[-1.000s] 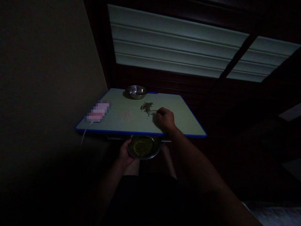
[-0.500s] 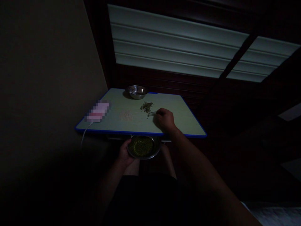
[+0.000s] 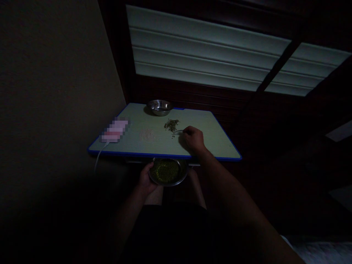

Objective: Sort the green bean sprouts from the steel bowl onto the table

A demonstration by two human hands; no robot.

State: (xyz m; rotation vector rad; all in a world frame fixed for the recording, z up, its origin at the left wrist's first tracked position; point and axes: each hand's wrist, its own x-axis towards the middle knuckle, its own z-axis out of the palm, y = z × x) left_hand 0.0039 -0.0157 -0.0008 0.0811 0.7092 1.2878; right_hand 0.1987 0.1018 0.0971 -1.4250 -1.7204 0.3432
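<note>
Most green grains already lie in the steel bowl (image 3: 167, 171) that the left hand (image 3: 145, 179) grips below the tabletop's (image 3: 214, 135) near edge; right hand (image 3: 194, 139), fingers pinching a spoon (image 3: 177, 131), touches a small remaining pile (image 3: 171, 125).

Dim room, small table (image 3: 214, 141), two steel bowls.
Left hand (image 3: 145, 179) holds near bowl (image 3: 167, 171) of green grains; right hand (image 3: 194, 139) with spoon (image 3: 178, 131) beside the grain pile (image 3: 171, 125).
</note>
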